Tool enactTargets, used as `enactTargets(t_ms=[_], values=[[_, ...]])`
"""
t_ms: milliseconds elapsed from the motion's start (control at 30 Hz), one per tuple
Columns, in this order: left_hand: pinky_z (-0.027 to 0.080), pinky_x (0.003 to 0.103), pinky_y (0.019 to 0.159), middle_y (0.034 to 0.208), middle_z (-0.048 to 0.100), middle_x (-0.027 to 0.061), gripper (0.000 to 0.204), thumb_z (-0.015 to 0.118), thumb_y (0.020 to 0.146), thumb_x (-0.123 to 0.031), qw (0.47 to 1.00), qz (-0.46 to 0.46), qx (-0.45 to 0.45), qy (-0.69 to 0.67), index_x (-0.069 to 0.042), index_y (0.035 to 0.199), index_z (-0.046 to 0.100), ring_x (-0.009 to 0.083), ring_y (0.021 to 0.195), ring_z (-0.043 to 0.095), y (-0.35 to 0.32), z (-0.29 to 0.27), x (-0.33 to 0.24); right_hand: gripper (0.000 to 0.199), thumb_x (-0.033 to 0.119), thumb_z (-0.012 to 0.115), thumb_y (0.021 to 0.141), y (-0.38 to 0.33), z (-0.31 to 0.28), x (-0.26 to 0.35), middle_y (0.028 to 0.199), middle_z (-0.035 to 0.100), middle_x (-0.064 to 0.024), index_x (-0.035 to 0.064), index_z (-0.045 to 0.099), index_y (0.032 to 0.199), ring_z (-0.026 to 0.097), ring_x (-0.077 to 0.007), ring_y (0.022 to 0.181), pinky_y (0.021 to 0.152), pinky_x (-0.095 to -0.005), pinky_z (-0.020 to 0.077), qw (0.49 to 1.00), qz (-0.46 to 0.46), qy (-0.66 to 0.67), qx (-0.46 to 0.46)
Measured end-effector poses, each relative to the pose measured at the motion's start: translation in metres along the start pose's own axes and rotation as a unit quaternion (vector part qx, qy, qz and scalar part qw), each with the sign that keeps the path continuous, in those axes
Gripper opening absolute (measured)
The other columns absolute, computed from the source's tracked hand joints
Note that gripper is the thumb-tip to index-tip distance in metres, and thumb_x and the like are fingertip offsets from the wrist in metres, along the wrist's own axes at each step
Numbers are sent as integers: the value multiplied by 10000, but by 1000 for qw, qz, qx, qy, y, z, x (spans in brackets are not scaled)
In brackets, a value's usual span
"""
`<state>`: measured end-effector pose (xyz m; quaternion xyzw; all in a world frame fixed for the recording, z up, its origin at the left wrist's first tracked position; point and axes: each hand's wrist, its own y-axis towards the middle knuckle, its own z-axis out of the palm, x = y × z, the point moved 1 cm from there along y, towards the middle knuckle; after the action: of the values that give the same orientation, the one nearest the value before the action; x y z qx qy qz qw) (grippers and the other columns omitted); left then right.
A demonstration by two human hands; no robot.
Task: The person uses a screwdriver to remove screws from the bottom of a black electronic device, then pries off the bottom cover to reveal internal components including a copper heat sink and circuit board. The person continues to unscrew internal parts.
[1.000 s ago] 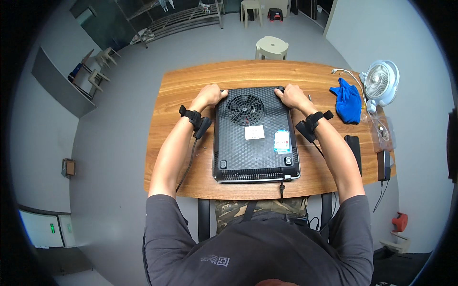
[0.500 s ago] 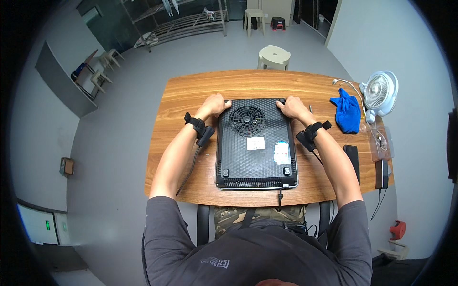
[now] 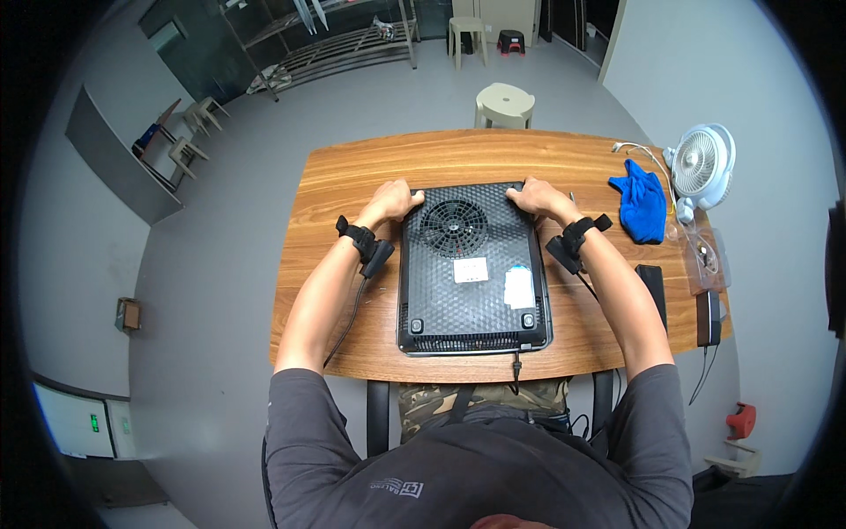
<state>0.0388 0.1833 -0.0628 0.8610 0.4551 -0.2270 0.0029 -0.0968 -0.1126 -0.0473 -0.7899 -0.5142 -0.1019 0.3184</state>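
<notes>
At the frame's centre, the black appliance was pinched at its upper corners by the left hand and the right hand, thumbs on top, presumably for even support.

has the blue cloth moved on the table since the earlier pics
No: judged against the white fan, the blue cloth lies in the same spot on the table, just left of it; only the camera view shifted.

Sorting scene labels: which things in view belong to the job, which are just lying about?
In the job:
black appliance, feet up
black cord at its near edge
left hand, right hand gripping its far corners

Apparently lying about:
blue cloth
white fan
clear box
</notes>
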Motion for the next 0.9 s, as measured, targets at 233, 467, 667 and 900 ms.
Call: enactTargets(t_ms=[233, 467, 667, 900], values=[[527, 476, 678, 629, 649, 220, 586, 618, 940, -476, 999, 16, -26, 13, 70, 730, 651, 356, 645, 678, 8, 6, 10, 739, 438, 504, 1003, 3, 3, -2, 1284, 589, -365, -185, 382, 1381, 714, -422, 983, 694, -462, 647, 1000, 0, 4, 6], [547, 482, 751, 822, 716, 246, 635, 608, 941, -548, 997, 23, -67, 40, 77, 882, 703, 386, 744, 705, 11, 15, 27, 793, 492, 458, 1013, 12, 7, -3, 1297, 576, -394, -197, 370, 1396, 630, -451, 1169, 958, -452, 551, 997, -39, -73, -7], [570, 322, 681, 867, 715, 136, 750, 590, 996, -496, 985, -77, 26, -151, 98, 1434, 453, 189, 695, 691, -45, -9, 5, 679, 436, 466, 1040, 6, 4, -7, 1076, 673, -334, -225, 539, 1180, 735, -412, 819, 596, -445, 645, 999, -41, -28, 10], [554, 316, 617, 811, 700, 101, 509, 629, 997, -356, 979, -95, 21, -178, 75, 1262, 569, 168, 665, 681, -120, 9, 42, 658, 438, 437, 1048, -3, 2, 3, 1111, 677, -341, -189, 624, 1124, 716, -426, 940, 803, -457, 599, 999, -27, -18, 15]])
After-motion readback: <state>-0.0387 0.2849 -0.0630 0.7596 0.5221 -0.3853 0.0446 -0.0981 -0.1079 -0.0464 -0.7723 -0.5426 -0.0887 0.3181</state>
